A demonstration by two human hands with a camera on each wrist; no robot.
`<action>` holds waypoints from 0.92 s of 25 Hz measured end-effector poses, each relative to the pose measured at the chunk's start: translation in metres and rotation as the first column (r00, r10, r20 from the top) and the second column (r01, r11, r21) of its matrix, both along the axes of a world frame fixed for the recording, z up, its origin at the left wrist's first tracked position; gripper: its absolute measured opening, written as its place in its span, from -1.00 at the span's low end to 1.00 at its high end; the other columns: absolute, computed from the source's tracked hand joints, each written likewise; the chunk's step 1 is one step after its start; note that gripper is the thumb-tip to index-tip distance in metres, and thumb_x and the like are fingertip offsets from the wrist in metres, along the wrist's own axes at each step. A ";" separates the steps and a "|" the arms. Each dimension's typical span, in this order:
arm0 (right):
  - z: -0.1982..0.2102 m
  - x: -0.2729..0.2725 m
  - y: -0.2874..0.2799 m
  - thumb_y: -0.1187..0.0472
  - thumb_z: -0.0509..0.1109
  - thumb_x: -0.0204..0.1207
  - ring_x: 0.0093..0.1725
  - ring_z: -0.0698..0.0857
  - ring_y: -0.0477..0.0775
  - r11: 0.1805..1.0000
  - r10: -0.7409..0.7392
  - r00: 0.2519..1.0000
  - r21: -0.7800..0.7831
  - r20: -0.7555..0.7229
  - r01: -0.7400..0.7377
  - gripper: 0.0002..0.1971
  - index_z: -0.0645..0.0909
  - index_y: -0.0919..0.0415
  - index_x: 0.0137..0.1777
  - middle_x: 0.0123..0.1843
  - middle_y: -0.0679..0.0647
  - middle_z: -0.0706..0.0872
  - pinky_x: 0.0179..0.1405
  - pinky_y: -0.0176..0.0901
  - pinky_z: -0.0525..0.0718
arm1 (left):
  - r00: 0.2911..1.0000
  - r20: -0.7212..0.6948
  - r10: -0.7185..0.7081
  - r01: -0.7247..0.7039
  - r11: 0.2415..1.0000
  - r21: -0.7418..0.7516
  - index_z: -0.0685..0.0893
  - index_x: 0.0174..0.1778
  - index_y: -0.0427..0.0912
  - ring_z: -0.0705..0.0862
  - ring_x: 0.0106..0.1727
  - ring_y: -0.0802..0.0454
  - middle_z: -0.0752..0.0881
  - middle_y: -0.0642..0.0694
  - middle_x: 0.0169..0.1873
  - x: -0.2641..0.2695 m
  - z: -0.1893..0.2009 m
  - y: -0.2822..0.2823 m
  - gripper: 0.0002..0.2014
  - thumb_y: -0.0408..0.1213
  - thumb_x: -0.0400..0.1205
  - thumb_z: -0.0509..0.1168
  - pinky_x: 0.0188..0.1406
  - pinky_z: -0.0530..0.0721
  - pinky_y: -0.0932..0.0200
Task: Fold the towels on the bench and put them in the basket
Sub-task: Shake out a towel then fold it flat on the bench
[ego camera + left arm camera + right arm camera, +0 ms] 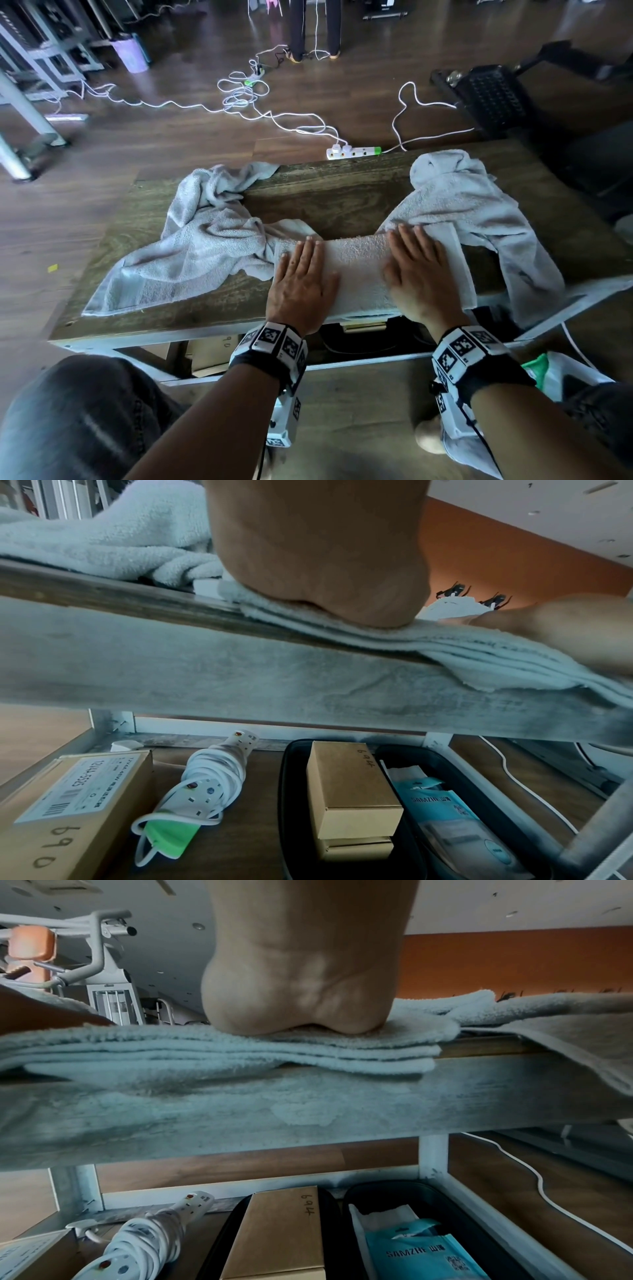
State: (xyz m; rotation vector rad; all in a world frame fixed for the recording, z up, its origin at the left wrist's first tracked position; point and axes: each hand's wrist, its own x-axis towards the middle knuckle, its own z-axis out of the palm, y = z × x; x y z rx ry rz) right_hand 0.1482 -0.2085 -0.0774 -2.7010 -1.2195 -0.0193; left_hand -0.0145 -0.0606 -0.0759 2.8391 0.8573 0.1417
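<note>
A folded pale towel (359,270) lies at the near edge of the wooden bench (325,198), its stacked layers showing in the wrist views (479,653) (240,1053). My left hand (301,277) presses flat on the towel's left part, fingers straight. On its right part my right hand (418,270) lies flat too. Only the heel of each palm shows in the wrist views (325,588) (301,996). A crumpled grey towel (191,240) spreads over the bench's left side. Another grey towel (472,205) is heaped at the right and hangs over the near edge. No basket is in view.
Under the bench, a shelf holds cardboard boxes (349,785), a coiled power strip (205,777) and a black case (462,818). White cables and a power strip (352,152) lie on the floor beyond the bench. A person's legs (315,27) stand far back. My knee (78,418) is at lower left.
</note>
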 end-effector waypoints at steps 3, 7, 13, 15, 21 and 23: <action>-0.002 0.002 -0.008 -0.12 -0.26 0.68 0.77 -0.24 -0.02 0.999 -0.016 1.000 0.040 -0.013 0.017 -0.34 -0.05 0.00 0.78 0.81 -0.05 -0.15 0.74 0.05 -0.18 | 1.000 -0.007 0.020 -0.020 1.000 0.018 -0.08 0.74 -0.12 -0.15 0.75 0.05 -0.08 -0.06 0.74 -0.003 -0.001 0.001 -0.28 0.24 0.73 -0.27 0.73 -0.16 -0.07; -0.005 0.007 -0.020 -0.12 -0.23 0.70 0.78 -0.14 0.04 0.997 -0.049 0.999 0.060 0.011 0.048 -0.35 0.00 0.03 0.78 0.81 0.08 -0.10 0.75 0.03 -0.10 | 0.998 0.003 0.070 -0.070 0.996 0.049 -0.06 0.74 -0.13 -0.13 0.75 0.03 -0.06 -0.06 0.74 -0.014 -0.001 0.003 -0.21 0.31 0.68 -0.32 0.72 -0.21 -0.12; -0.001 0.010 -0.034 -0.13 -0.19 0.74 0.78 -0.14 0.11 0.982 -0.151 0.973 0.088 -0.174 0.168 -0.34 -0.17 0.10 0.78 0.81 0.05 -0.20 0.73 0.16 -0.04 | 0.997 0.028 0.073 -0.074 0.997 0.035 -0.04 0.74 -0.13 -0.12 0.75 0.04 -0.03 -0.06 0.74 -0.017 -0.003 0.006 -0.21 0.32 0.69 -0.28 0.71 -0.21 -0.15; 0.003 0.010 -0.037 -0.13 -0.12 0.76 0.78 -0.13 0.17 0.966 -0.220 0.932 0.073 -0.288 0.250 -0.29 -0.26 0.18 0.77 0.80 0.11 -0.23 0.73 0.19 -0.05 | 0.996 0.029 0.081 -0.081 0.996 0.029 -0.04 0.74 -0.12 -0.12 0.75 0.03 -0.04 -0.06 0.74 -0.017 -0.004 0.005 -0.21 0.32 0.69 -0.27 0.71 -0.21 -0.16; 0.030 0.019 -0.043 -0.10 0.34 0.63 0.49 0.51 0.31 0.847 -0.294 0.794 0.240 -0.533 0.474 -0.23 0.12 0.33 0.64 0.54 0.29 0.47 0.44 0.19 0.53 | 0.996 0.038 0.077 -0.078 0.997 0.010 -0.05 0.74 -0.10 -0.12 0.75 0.01 -0.05 -0.06 0.74 -0.016 -0.004 0.005 -0.19 0.34 0.65 -0.33 0.69 -0.21 -0.19; 0.044 0.016 -0.046 0.06 0.46 0.57 0.15 0.63 0.13 0.783 -0.285 0.787 0.341 -0.547 0.520 -0.35 0.25 0.31 0.52 0.23 0.07 0.60 0.07 -0.01 0.61 | 0.997 0.045 0.070 -0.070 0.998 0.008 -0.05 0.74 -0.11 -0.12 0.75 0.00 -0.05 -0.07 0.74 -0.017 -0.003 0.004 -0.18 0.34 0.64 -0.34 0.69 -0.19 -0.21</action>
